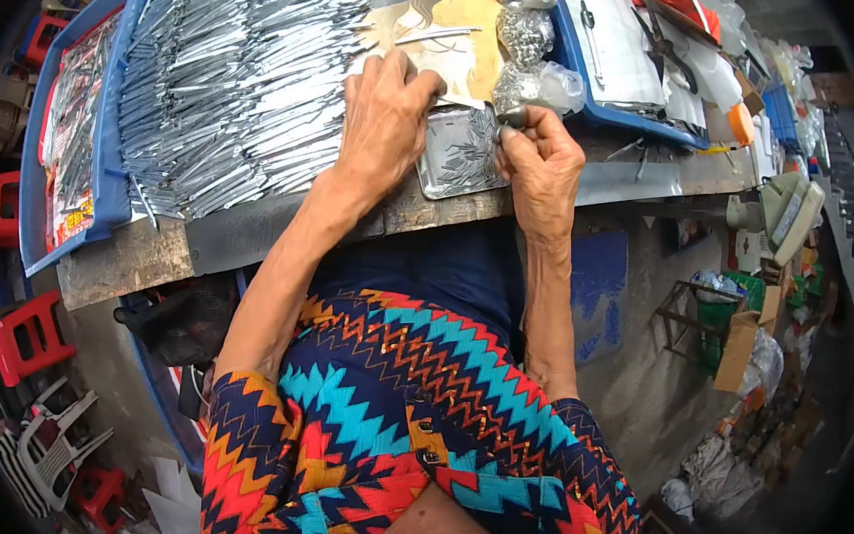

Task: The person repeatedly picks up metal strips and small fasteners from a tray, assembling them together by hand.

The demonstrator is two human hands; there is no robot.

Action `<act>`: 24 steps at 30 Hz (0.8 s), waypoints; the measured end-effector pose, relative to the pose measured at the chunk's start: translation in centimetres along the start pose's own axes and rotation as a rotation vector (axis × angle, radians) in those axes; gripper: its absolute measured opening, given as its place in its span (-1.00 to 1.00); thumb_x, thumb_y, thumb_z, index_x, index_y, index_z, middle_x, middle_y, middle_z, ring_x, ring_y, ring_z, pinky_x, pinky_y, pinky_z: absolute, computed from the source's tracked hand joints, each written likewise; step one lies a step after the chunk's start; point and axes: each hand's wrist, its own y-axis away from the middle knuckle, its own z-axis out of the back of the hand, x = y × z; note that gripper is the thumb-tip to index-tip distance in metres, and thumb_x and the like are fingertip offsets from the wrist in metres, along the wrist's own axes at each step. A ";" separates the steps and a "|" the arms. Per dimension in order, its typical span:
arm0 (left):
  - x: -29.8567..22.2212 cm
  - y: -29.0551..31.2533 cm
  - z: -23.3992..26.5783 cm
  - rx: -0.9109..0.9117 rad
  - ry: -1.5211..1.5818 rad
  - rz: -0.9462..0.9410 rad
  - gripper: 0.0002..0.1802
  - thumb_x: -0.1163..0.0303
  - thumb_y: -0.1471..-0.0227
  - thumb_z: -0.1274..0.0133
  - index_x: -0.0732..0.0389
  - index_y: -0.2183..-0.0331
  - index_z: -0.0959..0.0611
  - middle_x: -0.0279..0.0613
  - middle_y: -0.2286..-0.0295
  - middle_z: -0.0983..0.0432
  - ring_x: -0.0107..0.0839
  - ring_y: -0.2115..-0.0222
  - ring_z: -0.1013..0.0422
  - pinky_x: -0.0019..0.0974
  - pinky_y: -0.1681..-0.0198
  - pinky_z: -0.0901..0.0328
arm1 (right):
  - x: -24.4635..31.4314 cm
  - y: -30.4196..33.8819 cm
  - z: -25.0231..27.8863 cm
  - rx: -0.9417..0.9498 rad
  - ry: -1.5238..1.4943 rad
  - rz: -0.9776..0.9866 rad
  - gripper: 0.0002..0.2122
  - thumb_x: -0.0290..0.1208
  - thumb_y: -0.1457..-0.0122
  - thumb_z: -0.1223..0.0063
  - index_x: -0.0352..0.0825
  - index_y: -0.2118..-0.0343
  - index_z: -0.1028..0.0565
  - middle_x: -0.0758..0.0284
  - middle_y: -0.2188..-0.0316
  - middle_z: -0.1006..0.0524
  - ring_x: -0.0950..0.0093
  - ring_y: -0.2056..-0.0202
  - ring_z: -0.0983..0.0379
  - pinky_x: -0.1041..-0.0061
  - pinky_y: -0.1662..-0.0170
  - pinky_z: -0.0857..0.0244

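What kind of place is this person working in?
Probably a small packing or assembly workshop. A big heap of slim silvery packets covers the worn workbench, both hands work over a small metal tray, and boxes and sacks clutter the floor.

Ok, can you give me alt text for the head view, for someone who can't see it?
Two bare hands work over a small metal tray at a workbench edge: the left hand lies flat beside it, the right hand pinches a small silvery piece. A large pile of silvery packets lies to the left.
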 end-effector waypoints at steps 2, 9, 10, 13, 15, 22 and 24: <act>-0.7 1.1 0.9 -0.025 -0.005 -0.027 -0.82 0.59 0.15 0.00 0.19 0.38 -0.53 -0.13 0.57 -0.28 -0.19 0.49 -0.24 -0.21 0.42 -0.12 | -0.2 -0.2 0.0 -0.024 -0.176 0.021 -0.89 -0.65 -0.02 0.07 -0.50 0.36 -0.36 0.44 0.66 -0.36 0.75 0.67 -0.21 0.76 0.61 -0.08; -2.5 4.0 3.3 0.072 0.644 0.235 -0.85 0.52 -0.03 0.08 0.31 0.31 -0.52 -0.20 0.48 -0.47 -0.53 0.45 -0.37 -0.48 0.33 -0.26 | 0.0 0.2 -2.2 0.033 -0.243 -0.031 -0.90 -0.63 -0.04 0.05 -0.48 0.36 -0.35 0.43 0.63 -0.37 0.74 0.65 -0.22 0.76 0.60 -0.08; -2.5 4.4 3.3 0.071 0.647 0.238 -0.85 0.52 -0.03 0.08 0.31 0.31 -0.52 -0.20 0.48 -0.47 -0.53 0.45 -0.37 -0.48 0.33 -0.26 | -0.2 0.3 -2.4 0.034 -0.239 -0.034 -0.90 -0.63 -0.04 0.05 -0.48 0.36 -0.35 0.43 0.63 -0.37 0.74 0.65 -0.22 0.76 0.60 -0.08; -2.2 5.5 3.1 0.185 0.904 0.404 -0.88 0.51 -0.03 0.06 0.35 0.35 -0.50 -0.27 0.48 -0.47 -0.57 0.45 -0.38 -0.51 0.36 -0.29 | -0.4 0.4 -3.0 0.086 -0.274 -0.044 -0.89 -0.62 -0.05 0.04 -0.48 0.34 -0.35 0.43 0.62 -0.38 0.74 0.65 -0.22 0.76 0.60 -0.08; -2.5 5.9 2.9 0.167 0.979 0.465 -0.90 0.53 -0.02 0.05 0.34 0.35 -0.49 -0.26 0.49 -0.47 -0.57 0.47 -0.38 -0.53 0.37 -0.29 | -0.6 0.6 -3.6 0.102 -0.295 -0.051 -0.89 -0.60 -0.06 0.03 -0.47 0.34 -0.34 0.43 0.62 -0.37 0.73 0.64 -0.22 0.75 0.59 -0.10; -2.3 6.8 2.9 0.154 1.225 0.662 -0.79 0.57 -0.02 0.08 0.31 0.22 -0.38 -0.23 0.50 -0.47 -0.60 0.53 -0.37 -0.58 0.46 -0.27 | -0.9 0.9 -4.1 0.138 -0.401 -0.062 -0.89 -0.53 -0.12 0.06 -0.46 0.35 -0.34 0.42 0.61 -0.36 0.71 0.60 -0.24 0.73 0.55 -0.13; -2.2 6.9 2.9 0.174 1.234 0.676 -0.79 0.56 -0.04 0.10 0.30 0.21 -0.37 -0.24 0.50 -0.46 -0.61 0.55 -0.34 -0.60 0.49 -0.25 | -0.8 1.1 -4.1 0.152 -0.415 -0.072 -0.88 -0.52 -0.12 0.06 -0.46 0.35 -0.34 0.42 0.61 -0.36 0.71 0.60 -0.24 0.74 0.54 -0.13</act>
